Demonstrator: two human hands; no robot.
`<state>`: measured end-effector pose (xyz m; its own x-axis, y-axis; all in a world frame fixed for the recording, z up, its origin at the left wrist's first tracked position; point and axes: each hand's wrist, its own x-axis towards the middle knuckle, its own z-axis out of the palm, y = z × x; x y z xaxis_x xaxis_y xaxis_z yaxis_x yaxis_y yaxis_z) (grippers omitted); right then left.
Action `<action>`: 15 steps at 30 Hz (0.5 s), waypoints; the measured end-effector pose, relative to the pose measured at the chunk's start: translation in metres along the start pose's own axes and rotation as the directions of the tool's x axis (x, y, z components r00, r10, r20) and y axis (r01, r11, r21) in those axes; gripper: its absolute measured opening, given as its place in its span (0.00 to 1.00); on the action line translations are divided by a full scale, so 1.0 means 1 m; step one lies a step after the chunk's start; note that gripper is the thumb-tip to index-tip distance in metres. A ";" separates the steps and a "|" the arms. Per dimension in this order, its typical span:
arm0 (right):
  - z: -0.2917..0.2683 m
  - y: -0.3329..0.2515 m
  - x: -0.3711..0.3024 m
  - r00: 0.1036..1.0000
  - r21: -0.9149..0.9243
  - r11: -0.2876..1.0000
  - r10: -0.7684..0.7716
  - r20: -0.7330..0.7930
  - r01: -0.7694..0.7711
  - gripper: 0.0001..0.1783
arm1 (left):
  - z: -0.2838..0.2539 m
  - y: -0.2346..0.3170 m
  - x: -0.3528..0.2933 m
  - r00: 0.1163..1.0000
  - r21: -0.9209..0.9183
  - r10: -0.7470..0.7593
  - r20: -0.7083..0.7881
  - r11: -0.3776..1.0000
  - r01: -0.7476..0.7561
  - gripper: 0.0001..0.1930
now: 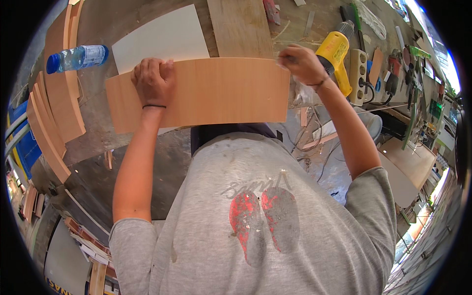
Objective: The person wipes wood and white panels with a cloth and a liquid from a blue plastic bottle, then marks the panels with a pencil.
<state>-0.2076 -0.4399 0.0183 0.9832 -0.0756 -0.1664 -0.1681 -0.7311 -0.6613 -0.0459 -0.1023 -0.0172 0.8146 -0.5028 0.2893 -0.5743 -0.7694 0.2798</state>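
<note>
A wide board with a light wood grain [221,91] lies across the near edge of the workbench, right in front of my body. My left hand [155,82] is on its left part, fingers curled and thumb at the far edge, gripping it. At the board's far right corner, my right hand [301,64] is closed in a pinch. Its fingertips are a little blurred, and whatever is between them I cannot make out. A white panel [162,37] sits beyond the board, partly covered by it. Just right of my right hand lies a yellow heat gun [334,51].
A water bottle with a blue cap [78,58] lies at the left beside stacked wooden strips [61,103]. A power strip [358,73] with a plugged-in cable is at the right, among scattered tools. Another plain board [241,29] lies at the back.
</note>
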 end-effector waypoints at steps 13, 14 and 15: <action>0.020 -0.025 0.042 0.991 -0.038 0.997 -0.055 0.118 0.060 0.08 | -0.003 0.005 0.003 0.999 -0.023 0.009 -0.038 1.000 -0.010 0.12; 0.032 -0.038 0.053 0.991 -0.038 0.996 -0.080 0.110 0.084 0.07 | -0.004 0.003 0.003 1.000 -0.032 0.005 -0.031 0.999 -0.006 0.12; 0.037 -0.045 0.058 0.990 -0.025 0.994 -0.108 0.095 0.111 0.07 | -0.004 0.002 0.003 1.000 -0.041 0.001 -0.025 0.999 -0.002 0.12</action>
<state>-0.1454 -0.3866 0.0116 0.9843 0.0684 -0.1628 -0.0565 -0.7516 -0.6572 -0.0446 -0.1034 -0.0119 0.8118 -0.4933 0.3125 -0.5786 -0.7519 0.3161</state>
